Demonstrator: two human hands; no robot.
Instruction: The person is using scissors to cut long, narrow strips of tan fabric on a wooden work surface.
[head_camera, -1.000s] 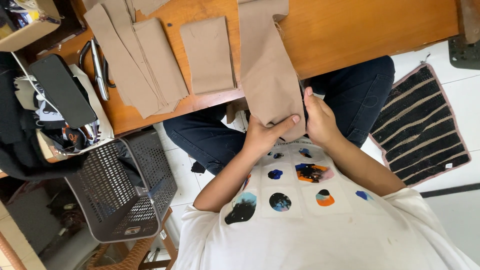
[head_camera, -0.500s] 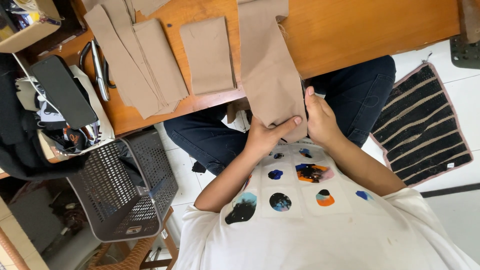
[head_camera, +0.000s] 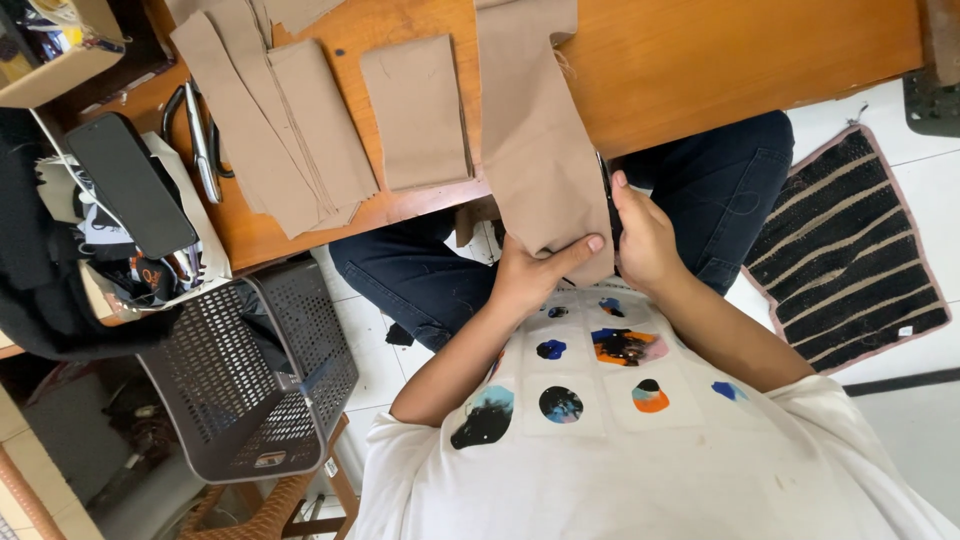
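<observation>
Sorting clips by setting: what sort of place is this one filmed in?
Probably a small home or workshop sewing spot. Cut tan fabric pieces lie on a wooden table beside scissors. The left hand and right hand hold another fabric strip over a tiled floor.

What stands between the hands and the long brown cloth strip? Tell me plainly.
Nothing visible does. The left hand and right hand both already grip the lower end of the cloth strip, which hangs off the table edge. The other cloth pieces lie apart, farther left.
</observation>
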